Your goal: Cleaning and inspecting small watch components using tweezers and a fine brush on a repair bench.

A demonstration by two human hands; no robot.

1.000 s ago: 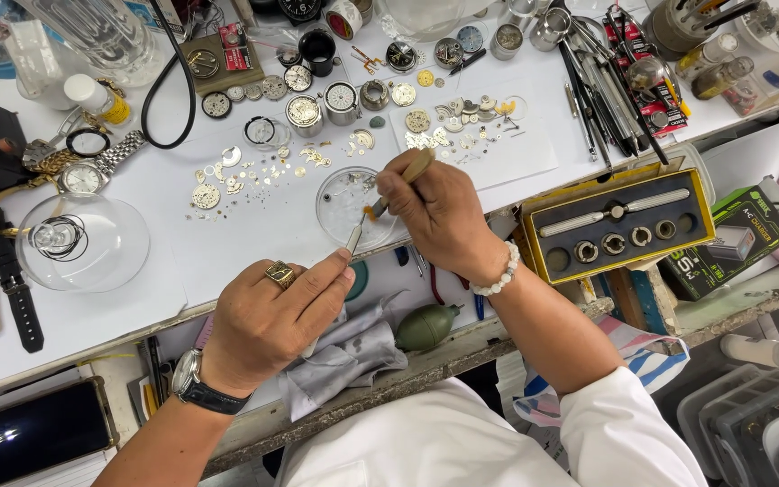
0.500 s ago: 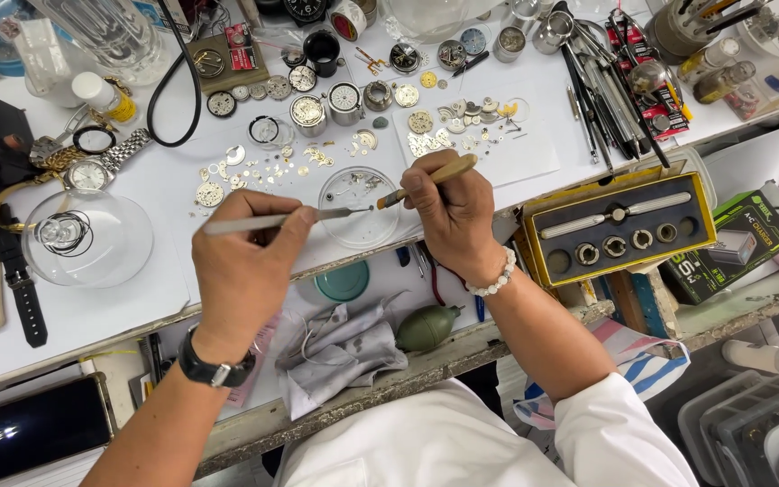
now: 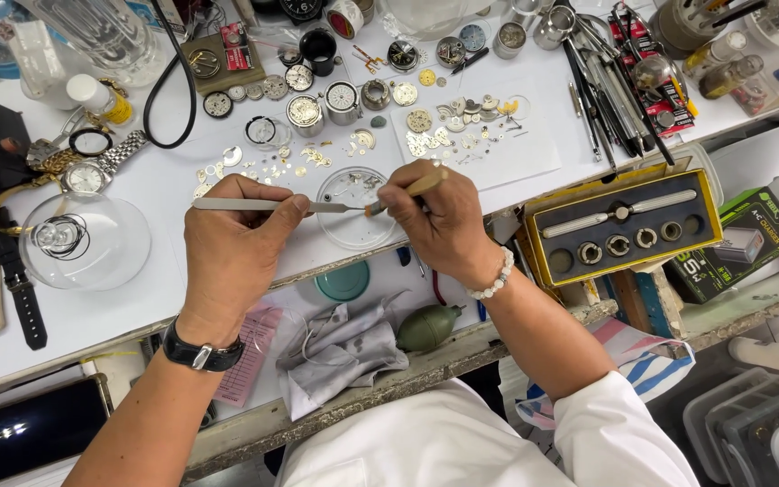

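My left hand (image 3: 232, 252) grips long steel tweezers (image 3: 263, 206) held level, tips pointing right over a small clear glass dish (image 3: 353, 221). My right hand (image 3: 430, 221) holds a small wooden-handled brush (image 3: 407, 191), its tip meeting the tweezer tips above the dish. Whatever tiny part sits at the tips is too small to tell. Many loose watch gears and plates (image 3: 299, 158) lie scattered on the white bench just beyond the dish.
A glass dome (image 3: 83, 242) and wristwatches (image 3: 92, 171) lie left. A yellow-edged case of tool dies (image 3: 619, 225) sits right. Nearer me are a green blower bulb (image 3: 427, 326), grey cloth (image 3: 340, 347) and teal lid (image 3: 344, 281). Screwdrivers (image 3: 610, 90) crowd the far right.
My left hand rose from the bench's near edge up to the dish, bringing the tweezers level to meet the brush. My right hand stayed over the dish.
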